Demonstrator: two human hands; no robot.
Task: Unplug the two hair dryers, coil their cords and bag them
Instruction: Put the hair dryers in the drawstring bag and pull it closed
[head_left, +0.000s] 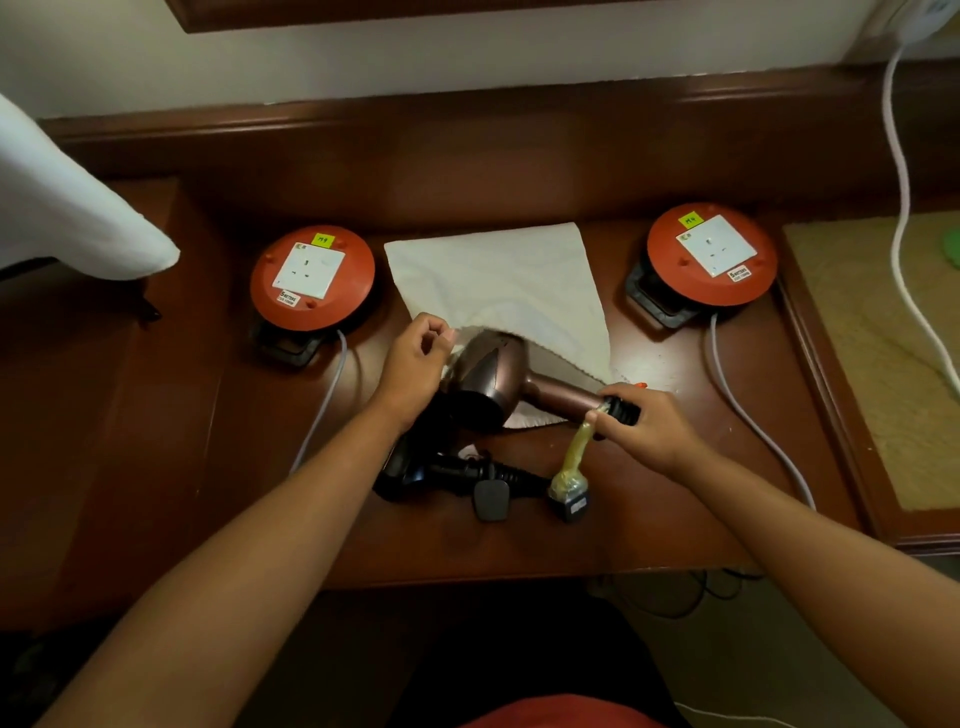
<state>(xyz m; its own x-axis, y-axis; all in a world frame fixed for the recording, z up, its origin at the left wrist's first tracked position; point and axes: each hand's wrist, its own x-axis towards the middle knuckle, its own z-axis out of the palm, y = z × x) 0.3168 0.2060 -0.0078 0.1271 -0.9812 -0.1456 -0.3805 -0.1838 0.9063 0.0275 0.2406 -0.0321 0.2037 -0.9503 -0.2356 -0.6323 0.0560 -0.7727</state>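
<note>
Now | L hand (415, 358) pinches bag (498, 280) | R hand (641, 426) holds bronze dryer (493, 374)

Both forearms are bare, no sleeves, watch or rings visible; red clothing (561, 714) shows at the bottom edge

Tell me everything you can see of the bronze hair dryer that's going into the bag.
The metallic bronze-brown hair dryer looks like glossy plastic, with a rounded body and a straight handle ending in a black ribbed cord collar. It lies roughly level, its nose inside the mouth of the white cloth bag. The right hand grips the handle's end; the left hand pinches the bag's edge beside it.
</note>
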